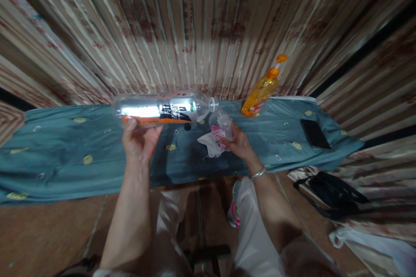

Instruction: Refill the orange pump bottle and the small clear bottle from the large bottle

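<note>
My left hand [139,140] grips a large clear plastic bottle [162,109] with a black, white and orange label, held on its side with its open mouth pointing right. My right hand [238,143] is closed around a small clear plastic bottle [222,123] with a pink label, its mouth close under the big bottle's mouth. A crumpled white cloth [209,143] lies just under my right hand. A small black cap [187,127] lies on the teal cloth below the big bottle.
A long surface covered with a teal patterned cloth [65,156] runs across the view. An orange pump bottle [261,91] stands at the back right, a black phone [314,134] lies to its right. A black bag [331,194] sits on the floor. Striped curtains hang behind.
</note>
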`<state>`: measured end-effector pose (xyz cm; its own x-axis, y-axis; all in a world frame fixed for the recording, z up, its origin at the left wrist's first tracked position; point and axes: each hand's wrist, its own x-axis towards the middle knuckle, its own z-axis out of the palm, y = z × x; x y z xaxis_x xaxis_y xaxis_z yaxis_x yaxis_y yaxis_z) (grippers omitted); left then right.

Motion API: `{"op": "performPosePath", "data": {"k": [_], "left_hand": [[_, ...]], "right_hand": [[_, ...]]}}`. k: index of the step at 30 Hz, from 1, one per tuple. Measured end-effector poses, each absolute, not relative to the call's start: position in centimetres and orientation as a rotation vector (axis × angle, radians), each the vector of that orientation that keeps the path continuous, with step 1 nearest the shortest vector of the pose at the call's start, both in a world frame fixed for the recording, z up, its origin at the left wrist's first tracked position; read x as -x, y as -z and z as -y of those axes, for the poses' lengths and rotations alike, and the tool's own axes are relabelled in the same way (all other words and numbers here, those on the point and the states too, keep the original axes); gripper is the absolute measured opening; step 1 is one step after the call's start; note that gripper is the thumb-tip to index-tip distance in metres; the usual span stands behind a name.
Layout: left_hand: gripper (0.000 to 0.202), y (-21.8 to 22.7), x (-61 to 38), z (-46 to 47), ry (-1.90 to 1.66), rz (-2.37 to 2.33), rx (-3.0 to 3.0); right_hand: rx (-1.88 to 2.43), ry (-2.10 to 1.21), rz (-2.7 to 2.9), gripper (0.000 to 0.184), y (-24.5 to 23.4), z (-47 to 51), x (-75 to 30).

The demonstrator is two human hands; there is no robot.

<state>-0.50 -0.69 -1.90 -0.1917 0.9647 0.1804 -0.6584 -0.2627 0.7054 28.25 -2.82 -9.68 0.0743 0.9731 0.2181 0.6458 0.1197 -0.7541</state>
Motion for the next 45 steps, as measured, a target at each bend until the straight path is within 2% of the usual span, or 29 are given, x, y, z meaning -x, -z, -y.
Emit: {"op": "performPosePath", "data": {"k": [5,14,27,42,45], "left_hand": [[0.033,1.61,0.38,0.85,-1.724,-0.619,-0.704],[0.04,1.83,0.44,0.76,-1.724,-0.564,-0.717],[0.03,1.74,0.45,0.81,-1.714,-0.608,-0.711],[0.046,2.39,0.63,0.52,-1.723,-0.5,-0.707],[0.044,2.32,0.6,0.53,-1.721,-0.524,-0.694]], "right_hand": [[1.59,-0.56,1.644,0.055,9.76,2.84,-28.23],[1.582,-0.572,1.633,0.055,9.7,2.78,-28.27],[1.592,-0.564,1.647,0.052,9.71,2.87,-28.25],[1.58,-0.565,1.64,0.053,10.04,2.81,-28.45],[1.593,-0.571,1.636,0.054,9.9,2.88,-28.39]]}}
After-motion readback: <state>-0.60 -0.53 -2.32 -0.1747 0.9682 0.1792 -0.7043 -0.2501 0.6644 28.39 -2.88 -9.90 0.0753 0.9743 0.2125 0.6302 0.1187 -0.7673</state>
